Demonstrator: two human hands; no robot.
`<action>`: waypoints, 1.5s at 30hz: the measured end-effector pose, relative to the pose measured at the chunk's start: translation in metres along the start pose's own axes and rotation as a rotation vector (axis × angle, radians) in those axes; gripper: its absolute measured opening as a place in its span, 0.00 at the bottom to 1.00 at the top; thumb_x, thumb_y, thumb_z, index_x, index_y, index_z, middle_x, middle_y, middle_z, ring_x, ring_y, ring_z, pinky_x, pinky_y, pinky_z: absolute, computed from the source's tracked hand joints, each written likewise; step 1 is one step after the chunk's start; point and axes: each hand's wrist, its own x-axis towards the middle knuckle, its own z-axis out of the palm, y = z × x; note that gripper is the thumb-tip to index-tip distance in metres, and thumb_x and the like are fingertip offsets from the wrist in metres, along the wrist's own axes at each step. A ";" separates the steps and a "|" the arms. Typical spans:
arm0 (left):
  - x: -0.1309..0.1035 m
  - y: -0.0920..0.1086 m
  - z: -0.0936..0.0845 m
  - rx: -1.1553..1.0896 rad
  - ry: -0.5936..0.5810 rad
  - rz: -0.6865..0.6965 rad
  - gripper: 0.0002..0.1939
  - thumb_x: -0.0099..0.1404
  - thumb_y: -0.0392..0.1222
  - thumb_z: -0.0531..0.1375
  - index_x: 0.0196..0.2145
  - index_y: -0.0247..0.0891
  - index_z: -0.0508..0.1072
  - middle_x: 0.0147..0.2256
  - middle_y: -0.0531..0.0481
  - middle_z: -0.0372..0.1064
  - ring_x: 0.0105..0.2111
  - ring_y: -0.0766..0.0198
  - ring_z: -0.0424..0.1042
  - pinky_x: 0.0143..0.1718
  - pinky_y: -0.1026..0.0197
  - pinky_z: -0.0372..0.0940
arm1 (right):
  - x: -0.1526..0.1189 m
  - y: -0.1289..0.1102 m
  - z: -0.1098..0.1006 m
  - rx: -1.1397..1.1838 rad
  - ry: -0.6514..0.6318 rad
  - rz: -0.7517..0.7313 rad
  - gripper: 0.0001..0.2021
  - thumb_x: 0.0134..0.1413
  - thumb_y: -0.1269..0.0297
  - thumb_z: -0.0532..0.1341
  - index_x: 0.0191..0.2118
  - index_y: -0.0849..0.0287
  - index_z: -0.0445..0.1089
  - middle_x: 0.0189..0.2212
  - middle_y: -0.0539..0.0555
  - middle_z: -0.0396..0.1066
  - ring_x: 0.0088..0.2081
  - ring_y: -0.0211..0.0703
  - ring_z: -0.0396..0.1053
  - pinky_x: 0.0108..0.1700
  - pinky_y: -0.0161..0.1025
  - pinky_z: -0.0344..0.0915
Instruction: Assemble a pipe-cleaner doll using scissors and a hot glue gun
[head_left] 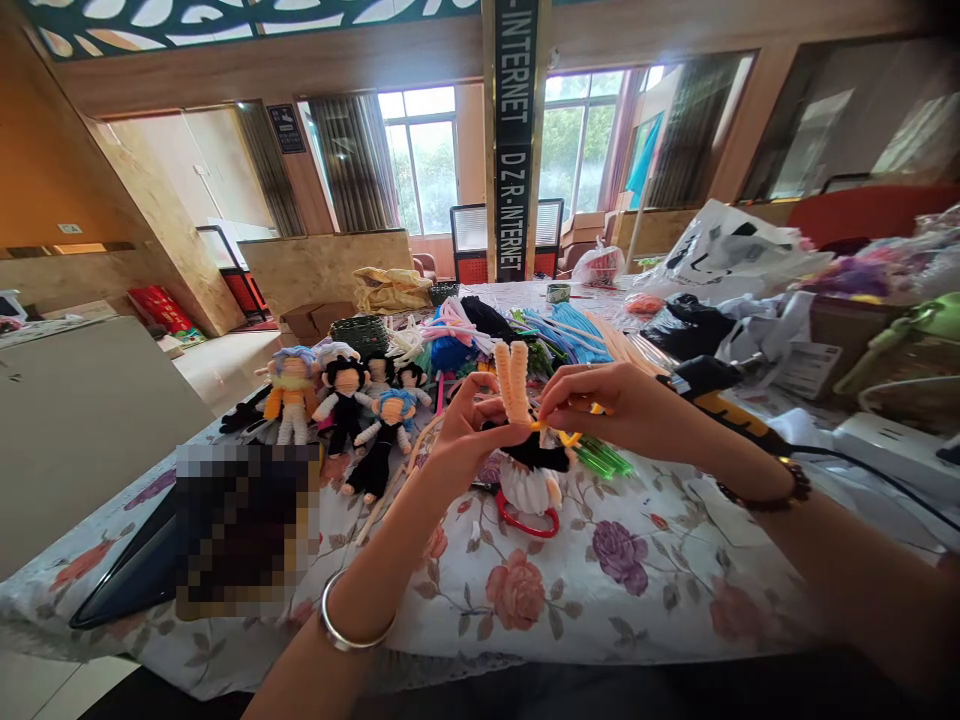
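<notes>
Little fuzzy figure (546,452), held up mid-worktop (600,620), two peach prongs on top.
From where I'm standing: left hand (472,430) has its fingers curled snug round it, right hand (607,400) fingers pinch a yellow strip (538,426). Scissors (517,524) just below, floral cloth running to the near edge. Dolls (345,410) crowd the left, a black-and-yellow tool (739,410) the right; windows (431,165) behind.

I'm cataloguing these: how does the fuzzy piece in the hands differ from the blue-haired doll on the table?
The held piece is between the left hand and right hand; the blue-haired doll rests on the table.

The held piece has two peach stalks pointing up; the blue-haired doll's black-clad legs point toward the near side.

Both look fuzzy and show black, white and peach.
</notes>
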 end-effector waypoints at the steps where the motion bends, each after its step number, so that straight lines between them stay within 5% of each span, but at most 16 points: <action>1: 0.000 0.000 -0.001 -0.015 -0.017 0.000 0.27 0.44 0.31 0.68 0.38 0.42 0.60 0.27 0.57 0.75 0.26 0.71 0.71 0.29 0.70 0.62 | 0.000 0.000 0.001 0.023 0.001 0.013 0.09 0.52 0.58 0.62 0.32 0.59 0.72 0.31 0.52 0.71 0.32 0.36 0.67 0.33 0.35 0.64; 14: -0.003 0.000 -0.002 -0.061 -0.179 -0.079 0.29 0.43 0.32 0.69 0.42 0.44 0.62 0.27 0.57 0.74 0.24 0.70 0.71 0.25 0.70 0.63 | 0.004 0.013 0.015 0.471 -0.078 0.089 0.09 0.44 0.64 0.68 0.30 0.60 0.68 0.29 0.49 0.70 0.30 0.35 0.68 0.34 0.34 0.66; 20: -0.004 0.000 -0.001 -0.074 -0.195 -0.104 0.28 0.43 0.32 0.70 0.41 0.42 0.63 0.26 0.58 0.72 0.22 0.72 0.70 0.23 0.72 0.61 | 0.004 0.007 0.015 0.363 -0.045 0.097 0.08 0.44 0.64 0.67 0.29 0.60 0.67 0.27 0.48 0.70 0.29 0.35 0.68 0.33 0.34 0.66; 32: 0.002 -0.004 -0.001 -0.048 -0.069 -0.016 0.25 0.42 0.38 0.72 0.36 0.41 0.65 0.31 0.55 0.72 0.30 0.71 0.71 0.33 0.68 0.63 | -0.001 -0.002 0.000 0.015 -0.015 0.031 0.09 0.53 0.57 0.61 0.34 0.58 0.71 0.31 0.50 0.72 0.33 0.37 0.68 0.36 0.35 0.65; 45: 0.006 -0.009 -0.004 0.009 0.107 0.011 0.25 0.38 0.42 0.74 0.30 0.38 0.64 0.26 0.58 0.68 0.25 0.73 0.65 0.28 0.69 0.60 | 0.004 0.004 0.009 0.057 0.022 0.088 0.12 0.50 0.54 0.63 0.30 0.58 0.71 0.28 0.50 0.72 0.30 0.38 0.68 0.35 0.36 0.65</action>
